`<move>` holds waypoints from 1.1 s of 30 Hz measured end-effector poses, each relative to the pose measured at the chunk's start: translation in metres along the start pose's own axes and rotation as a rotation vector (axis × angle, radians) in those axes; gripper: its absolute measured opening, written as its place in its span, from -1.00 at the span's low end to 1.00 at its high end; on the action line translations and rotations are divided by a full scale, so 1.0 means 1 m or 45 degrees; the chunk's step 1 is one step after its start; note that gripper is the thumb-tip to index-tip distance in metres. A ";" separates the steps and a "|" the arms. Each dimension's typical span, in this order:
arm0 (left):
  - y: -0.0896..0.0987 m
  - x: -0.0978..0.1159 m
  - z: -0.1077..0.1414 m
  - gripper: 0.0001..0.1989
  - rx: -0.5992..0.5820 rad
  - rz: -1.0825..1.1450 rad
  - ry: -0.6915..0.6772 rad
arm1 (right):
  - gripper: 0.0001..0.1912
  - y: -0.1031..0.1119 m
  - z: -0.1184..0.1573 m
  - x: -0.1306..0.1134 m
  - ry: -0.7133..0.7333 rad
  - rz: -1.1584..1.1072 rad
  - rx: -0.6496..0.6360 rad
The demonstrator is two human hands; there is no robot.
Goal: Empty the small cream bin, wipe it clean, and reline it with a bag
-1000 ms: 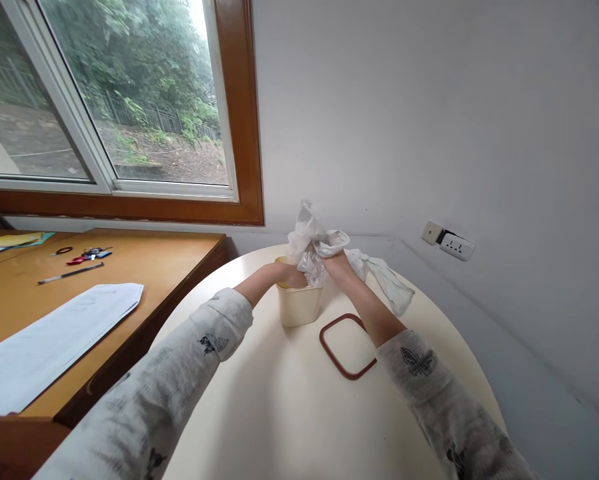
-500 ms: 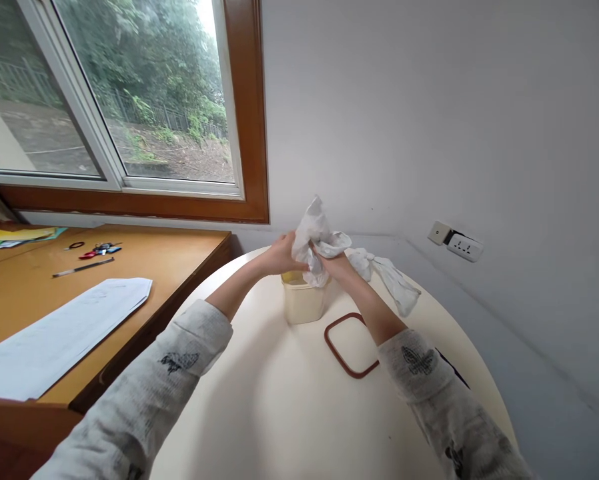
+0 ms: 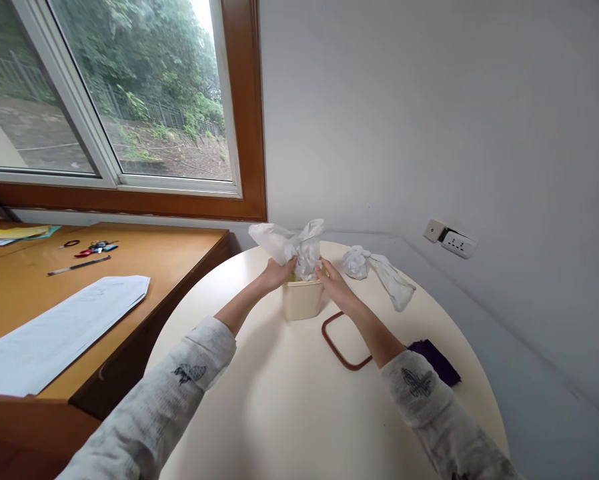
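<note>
At twelve o'clock on the table, left hand and right hand, half curled, pinch one white bag over the bin.

Pale grey, mottled fabric sleeves span the lower left and lower right of the frame, printed with dark butterflies; both hands are bare.

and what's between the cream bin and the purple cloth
In the head view, the brown squarish ring lies between the bin and the cloth, partly hidden by the right forearm.
</note>
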State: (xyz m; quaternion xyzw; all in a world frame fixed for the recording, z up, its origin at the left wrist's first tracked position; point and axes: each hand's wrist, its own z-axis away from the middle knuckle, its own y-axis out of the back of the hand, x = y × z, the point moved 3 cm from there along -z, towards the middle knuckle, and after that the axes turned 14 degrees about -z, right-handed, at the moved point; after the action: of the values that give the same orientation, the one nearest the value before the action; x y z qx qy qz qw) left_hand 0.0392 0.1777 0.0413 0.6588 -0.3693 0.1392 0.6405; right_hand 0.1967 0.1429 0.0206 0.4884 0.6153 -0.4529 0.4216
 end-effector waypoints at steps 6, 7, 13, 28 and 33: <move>0.001 0.001 0.025 -0.35 0.081 0.248 0.062 | -0.48 -0.021 0.027 -0.002 -0.025 -0.088 0.099; 0.003 0.001 0.032 -0.34 0.064 0.288 0.065 | -0.47 -0.023 0.033 -0.003 -0.043 -0.112 0.095; 0.027 0.009 0.065 -0.41 -0.069 0.389 0.034 | -0.43 -0.020 0.050 -0.028 -0.080 -0.284 0.108; 0.083 0.000 0.083 -0.51 0.065 0.818 -0.245 | -0.76 0.023 0.016 -0.057 -0.018 -0.751 0.222; 0.077 -0.056 0.113 -0.56 -0.151 0.616 -0.037 | -0.68 0.050 0.053 -0.038 -0.088 -0.711 -0.036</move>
State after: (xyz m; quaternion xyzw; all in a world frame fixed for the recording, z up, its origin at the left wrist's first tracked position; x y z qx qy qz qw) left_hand -0.0839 0.0953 0.0457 0.5142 -0.5331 0.2569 0.6208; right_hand 0.2562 0.0888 0.0372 0.2783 0.7176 -0.5592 0.3081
